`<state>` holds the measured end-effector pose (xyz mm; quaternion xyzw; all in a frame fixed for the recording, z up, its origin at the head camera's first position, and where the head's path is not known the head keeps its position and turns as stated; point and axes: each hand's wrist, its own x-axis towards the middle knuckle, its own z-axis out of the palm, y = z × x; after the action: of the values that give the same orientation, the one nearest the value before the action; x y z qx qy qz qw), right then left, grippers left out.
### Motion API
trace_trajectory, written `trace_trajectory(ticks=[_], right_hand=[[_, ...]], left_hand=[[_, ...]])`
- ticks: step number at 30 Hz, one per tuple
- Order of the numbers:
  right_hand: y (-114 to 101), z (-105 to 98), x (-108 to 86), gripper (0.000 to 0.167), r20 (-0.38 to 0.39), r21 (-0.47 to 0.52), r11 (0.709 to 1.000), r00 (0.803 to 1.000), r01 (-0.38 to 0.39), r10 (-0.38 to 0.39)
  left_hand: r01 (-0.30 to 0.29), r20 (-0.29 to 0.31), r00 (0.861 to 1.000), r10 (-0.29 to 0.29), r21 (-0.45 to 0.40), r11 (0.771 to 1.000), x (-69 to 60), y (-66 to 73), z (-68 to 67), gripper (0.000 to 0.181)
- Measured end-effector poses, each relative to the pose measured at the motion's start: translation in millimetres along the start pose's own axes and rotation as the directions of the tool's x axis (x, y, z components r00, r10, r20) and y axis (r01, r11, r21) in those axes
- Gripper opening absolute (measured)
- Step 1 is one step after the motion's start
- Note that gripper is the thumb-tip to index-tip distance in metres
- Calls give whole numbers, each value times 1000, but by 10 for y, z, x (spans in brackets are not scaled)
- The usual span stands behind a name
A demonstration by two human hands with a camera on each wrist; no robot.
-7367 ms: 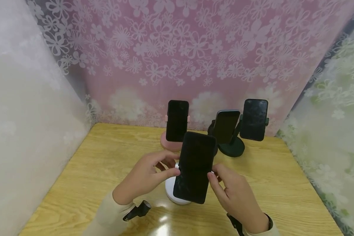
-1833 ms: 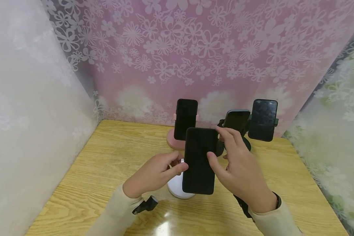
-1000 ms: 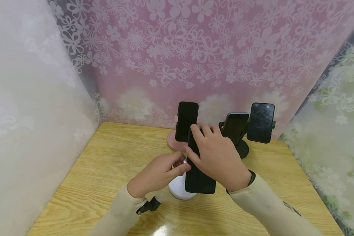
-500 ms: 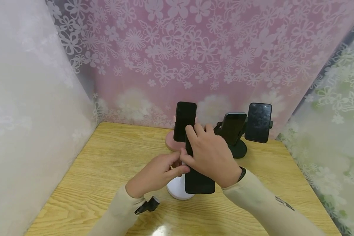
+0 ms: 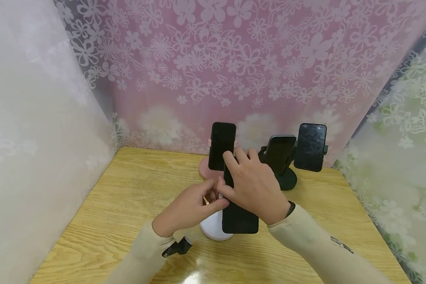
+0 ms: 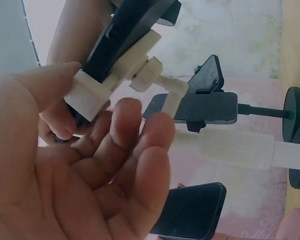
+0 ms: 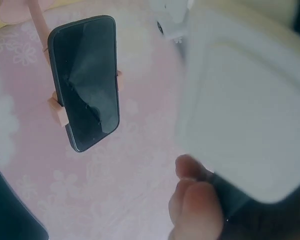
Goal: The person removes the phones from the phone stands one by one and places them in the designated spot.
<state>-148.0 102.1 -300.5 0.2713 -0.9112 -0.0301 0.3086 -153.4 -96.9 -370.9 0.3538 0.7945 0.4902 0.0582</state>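
A large black phone (image 5: 240, 219) sits upright in a white phone stand (image 5: 214, 228) at the middle of the table. My right hand (image 5: 256, 185) lies across the phone's upper front and grips it, fingertips at the top edge and thumb at the left edge. On the left, my left hand (image 5: 188, 207) pinches the stand's clamp. The left wrist view shows the thumb on the white clamp (image 6: 91, 95) and the other fingers curled below it. A white plate (image 7: 250, 120), blurred and close, fills much of the right wrist view, beside the right fingers (image 7: 196, 202).
Behind stands a pink stand with a black phone (image 5: 223, 146). To its right, two dark stands hold a phone (image 5: 280, 152) with a pale edge and another phone (image 5: 310, 146). A flowered curtain (image 5: 184, 71) closes off the table's (image 5: 145, 169) back.
Earlier both hands held the tilted phone's sides. The phone has straightened, and my right hand has moved up and left across its front. In the last half second hardly anything moves.
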Motion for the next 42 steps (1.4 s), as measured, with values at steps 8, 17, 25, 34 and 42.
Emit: trace_trajectory(ticks=[8, 17, 25, 34, 42], right_hand=[[-18, 25, -1, 44, -15, -5, 1000, 1000, -2, 2], [-46, 4, -5, 43, -9, -40, 999, 1000, -12, 12], [-52, 13, -15, 44, -24, -24, 1000, 1000, -19, 18], [-47, 4, -19, 41, -11, -27, 999, 1000, -18, 18], [-64, -42, -56, 43, 7, -40, 999, 1000, -5, 5]], left_hand=[[-9, 31, 999, 16, -219, 976, 58, -139, 8, 17], [-40, 23, 999, 47, -232, 972, 76, -145, 19, 12], [-71, 22, 997, 77, -215, 974, 80, -123, 26, 9], [-64, 19, 997, 69, -214, 975, 81, -152, 39, 8], [-56, 38, 997, 64, -196, 979, 89, -137, 57, 10]])
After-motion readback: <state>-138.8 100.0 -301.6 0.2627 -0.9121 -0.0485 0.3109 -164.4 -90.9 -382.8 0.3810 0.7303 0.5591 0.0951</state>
